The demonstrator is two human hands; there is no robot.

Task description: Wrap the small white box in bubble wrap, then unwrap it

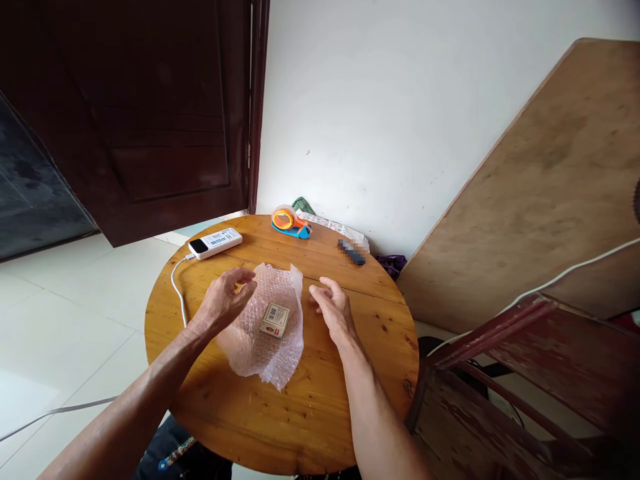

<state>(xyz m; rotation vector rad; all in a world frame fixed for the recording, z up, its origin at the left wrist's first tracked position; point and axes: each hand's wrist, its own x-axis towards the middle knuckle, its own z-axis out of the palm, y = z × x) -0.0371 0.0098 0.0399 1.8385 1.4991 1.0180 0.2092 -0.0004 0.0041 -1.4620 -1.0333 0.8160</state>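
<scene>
Both hands empty: my left hand (pixel 227 299) and right hand (pixel 334 308) flank the bubble wrap (pixel 265 333) (soft, light, crushable) mid-table, small box (pixel 275 321) on it; I'd pinch the wrap's edges.

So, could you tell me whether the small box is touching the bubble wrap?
Touching: the head view shows the small box lying flat on the bubble wrap, with wrap visible all around it.

Small cardboard box (pixel 275 321), tan with a white barcode label and a red mark, lying flat and slightly turned at the centre of a crumpled sheet of clear bubble wrap (pixel 263 350). The wrap is spread open on the round wooden surface (pixel 320 413), its edges curling upward.
</scene>
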